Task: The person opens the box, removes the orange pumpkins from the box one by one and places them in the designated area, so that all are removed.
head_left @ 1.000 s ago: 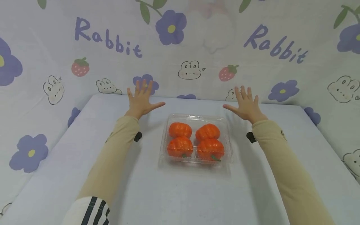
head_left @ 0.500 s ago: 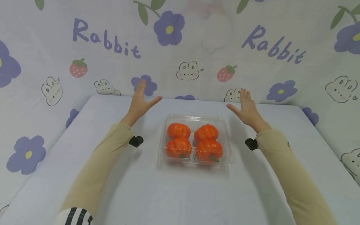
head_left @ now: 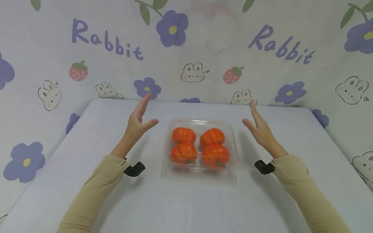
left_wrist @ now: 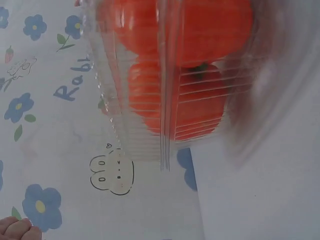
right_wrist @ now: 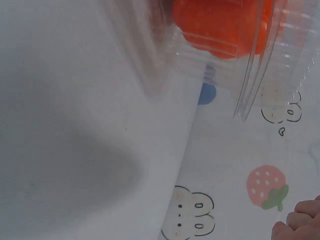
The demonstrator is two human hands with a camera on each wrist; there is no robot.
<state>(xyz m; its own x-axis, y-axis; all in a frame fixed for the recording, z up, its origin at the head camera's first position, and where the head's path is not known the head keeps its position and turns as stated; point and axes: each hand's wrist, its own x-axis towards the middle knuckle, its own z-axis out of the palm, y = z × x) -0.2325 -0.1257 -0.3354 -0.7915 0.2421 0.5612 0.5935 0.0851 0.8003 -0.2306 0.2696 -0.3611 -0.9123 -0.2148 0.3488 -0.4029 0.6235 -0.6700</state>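
A clear plastic clamshell box (head_left: pixel 198 122) rests on the white table, its lid down over several small orange pumpkins (head_left: pixel 183 153). These are ribbed, and the front ones show green stems. To the left of the box my left hand (head_left: pixel 136 123) is held up, palm facing inward and thumb apart from straight fingers. My right hand (head_left: pixel 261 131) mirrors it on the right side. Neither hand touches the box. The left wrist view shows the box's ridged side wall (left_wrist: pixel 145 142) close up; the right wrist view has the opposite wall and an orange pumpkin (right_wrist: pixel 220 25).
The white tabletop (head_left: pixel 186 204) stretches around the box. Behind it hangs a pale cloth (head_left: pixel 122 74) printed with purple flowers, rabbits, strawberries and lettering. Black wrist cameras, such as the left one (head_left: pixel 134 169), jut inward from the beige sleeves (head_left: pixel 96 191).
Both hands have drawn back toward the near side and turned from spread, flat fingers to palms facing each other. The box and pumpkins have stayed in place.
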